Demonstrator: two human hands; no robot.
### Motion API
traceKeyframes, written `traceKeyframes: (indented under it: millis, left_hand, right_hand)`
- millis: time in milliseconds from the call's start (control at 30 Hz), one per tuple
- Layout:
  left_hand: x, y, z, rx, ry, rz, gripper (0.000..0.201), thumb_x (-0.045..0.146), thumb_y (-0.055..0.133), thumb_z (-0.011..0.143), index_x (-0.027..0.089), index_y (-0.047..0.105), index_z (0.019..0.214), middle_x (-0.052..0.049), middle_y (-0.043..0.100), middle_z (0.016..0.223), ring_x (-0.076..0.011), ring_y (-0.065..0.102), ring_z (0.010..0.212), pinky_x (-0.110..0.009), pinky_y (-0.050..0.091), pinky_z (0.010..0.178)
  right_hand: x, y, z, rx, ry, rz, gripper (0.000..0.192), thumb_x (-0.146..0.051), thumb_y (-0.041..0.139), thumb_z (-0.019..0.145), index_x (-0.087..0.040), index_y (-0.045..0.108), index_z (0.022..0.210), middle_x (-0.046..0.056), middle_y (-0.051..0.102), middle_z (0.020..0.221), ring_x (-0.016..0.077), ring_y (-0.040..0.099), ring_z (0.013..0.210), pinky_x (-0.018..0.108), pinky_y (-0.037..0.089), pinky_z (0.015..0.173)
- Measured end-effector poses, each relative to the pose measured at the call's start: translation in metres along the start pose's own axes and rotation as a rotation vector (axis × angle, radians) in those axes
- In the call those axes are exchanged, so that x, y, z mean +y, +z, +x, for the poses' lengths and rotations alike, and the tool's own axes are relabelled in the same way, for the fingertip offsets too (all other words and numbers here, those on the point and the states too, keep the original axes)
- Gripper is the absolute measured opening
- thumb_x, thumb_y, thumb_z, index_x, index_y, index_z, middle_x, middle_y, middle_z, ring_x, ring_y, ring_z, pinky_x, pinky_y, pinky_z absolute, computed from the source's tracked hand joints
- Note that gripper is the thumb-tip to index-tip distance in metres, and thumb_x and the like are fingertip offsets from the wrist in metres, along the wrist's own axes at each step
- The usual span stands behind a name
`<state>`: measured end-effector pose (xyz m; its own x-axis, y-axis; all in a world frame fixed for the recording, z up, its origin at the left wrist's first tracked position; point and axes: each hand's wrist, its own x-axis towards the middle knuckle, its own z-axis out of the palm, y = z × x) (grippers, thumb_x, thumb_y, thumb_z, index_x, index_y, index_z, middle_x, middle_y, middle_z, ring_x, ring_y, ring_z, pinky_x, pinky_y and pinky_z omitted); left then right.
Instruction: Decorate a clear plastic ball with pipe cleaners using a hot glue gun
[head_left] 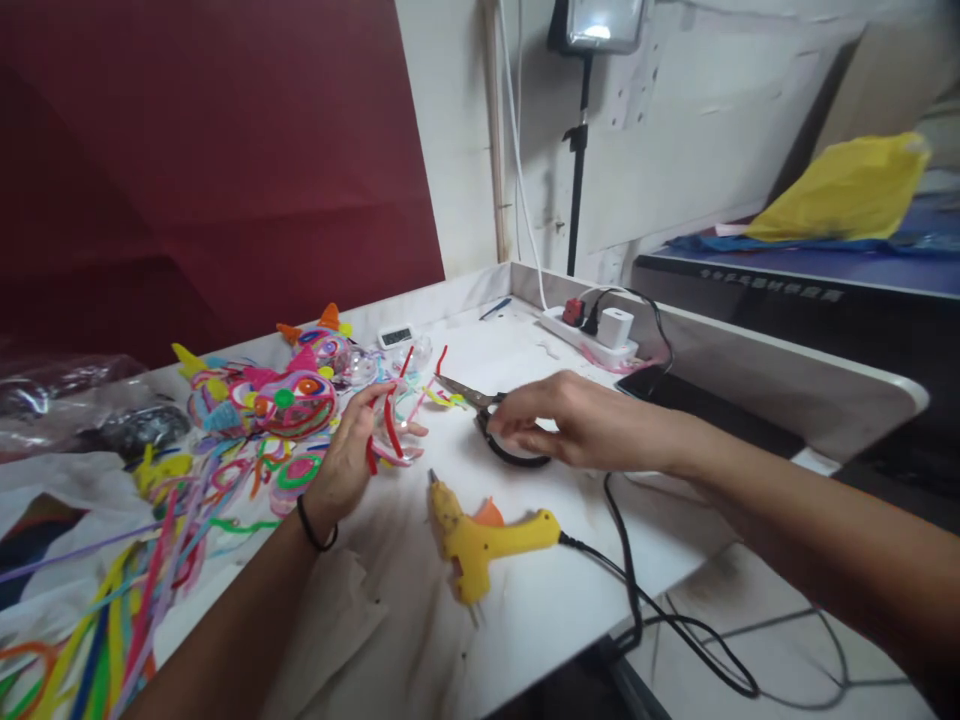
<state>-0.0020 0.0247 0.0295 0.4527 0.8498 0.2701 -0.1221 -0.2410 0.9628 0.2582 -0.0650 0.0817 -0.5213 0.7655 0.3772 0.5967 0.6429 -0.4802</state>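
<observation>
1. We hold a clear piece edged with red fuzzy strips in our left hand, fingers wrapped partly around it, above the white table, left of the scissors.
2. Our right hand is at the black handles of the scissors, fingers curled close in a narrow grip; we cannot tell whether they are closed firmly on the handles. The 2 blades point toward the upper left, near some short colored scraps.
3. Nearer to us than both hands, 1 yellow glue gun lies on its side, nozzle pointing away from us, its black cord running off to the right.
4. Left of our left hand we see colorful fish-like figures with orange and green details, and beside them a heap of fuzzy stems.
5. Toward the far corner, we see 1 small white display and 1 power strip with plugs in it.
</observation>
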Motion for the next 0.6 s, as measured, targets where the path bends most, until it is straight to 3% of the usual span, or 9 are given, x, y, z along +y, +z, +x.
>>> traceKeyframes:
  millis: [133, 267, 367, 600]
  left_hand:
    - [-0.003, 0.004, 0.0, 0.003, -0.023, -0.039, 0.045, 0.052, 0.047, 0.088, 0.024, 0.045, 0.124, -0.007, 0.071, 0.097, -0.0224, 0.071, 0.079, -0.038, 0.061, 0.064]
    - [-0.009, 0.003, 0.0, -0.013, -0.059, -0.076, 0.046, 0.054, 0.046, 0.088, 0.026, 0.045, 0.125, -0.007, 0.069, 0.103, -0.0233, 0.072, 0.08, -0.04, 0.061, 0.064]
    - [-0.011, 0.002, -0.002, -0.019, -0.076, -0.076, 0.046, 0.053, 0.042, 0.09, 0.026, 0.042, 0.127, -0.007, 0.07, 0.098, -0.0251, 0.071, 0.085, -0.041, 0.061, 0.067]
    - [-0.001, 0.009, -0.007, -0.025, -0.091, -0.125, 0.045, 0.052, 0.043, 0.091, 0.024, 0.042, 0.127, -0.008, 0.068, 0.107, -0.0224, 0.072, 0.081, -0.04, 0.06, 0.067]
  right_hand:
    - [-0.004, 0.018, -0.028, -0.175, 0.025, -0.045, 0.025, -0.019, 0.057, 0.087, -0.015, 0.067, 0.11, 0.012, 0.068, 0.104, 0.0219, 0.064, 0.091, 0.033, 0.049, 0.08]
    - [-0.009, 0.044, -0.04, -0.228, -0.003, -0.069, 0.04, -0.038, 0.06, 0.087, -0.014, 0.061, 0.119, 0.015, 0.063, 0.113, 0.0251, 0.059, 0.105, 0.036, 0.047, 0.09]
    - [-0.012, 0.06, -0.041, -0.208, -0.001, -0.163, 0.047, -0.041, 0.059, 0.087, -0.013, 0.057, 0.124, 0.019, 0.06, 0.121, 0.0295, 0.057, 0.11, 0.042, 0.046, 0.092]
    - [-0.019, 0.076, -0.034, -0.2, -0.051, -0.267, 0.04, -0.022, 0.054, 0.083, -0.014, 0.055, 0.122, 0.016, 0.064, 0.108, 0.0284, 0.057, 0.102, 0.039, 0.046, 0.086]
